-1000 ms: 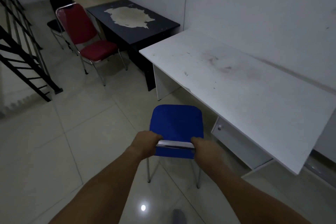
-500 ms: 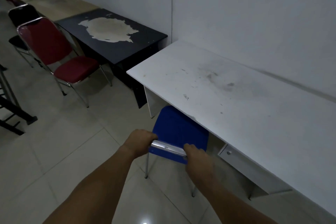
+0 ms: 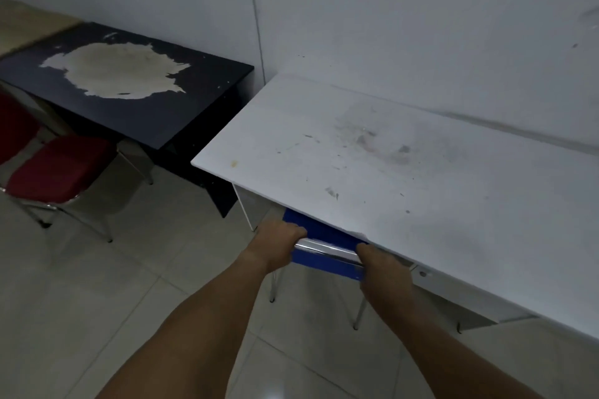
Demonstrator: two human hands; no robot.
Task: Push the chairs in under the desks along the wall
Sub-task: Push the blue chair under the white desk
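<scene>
Both hands, left hand (image 3: 278, 244) and right hand (image 3: 381, 264), are clamped on the blue chair (image 3: 324, 238) back at lower centre; its seat is tucked under the white table (image 3: 405, 178).

Only one view is given, shot from head height and angled forward and down. The white desk (image 3: 405, 178) against the wall (image 3: 389, 10) is seen close up on the right, with tiled floor (image 3: 97, 285) filling the lower left.
</scene>
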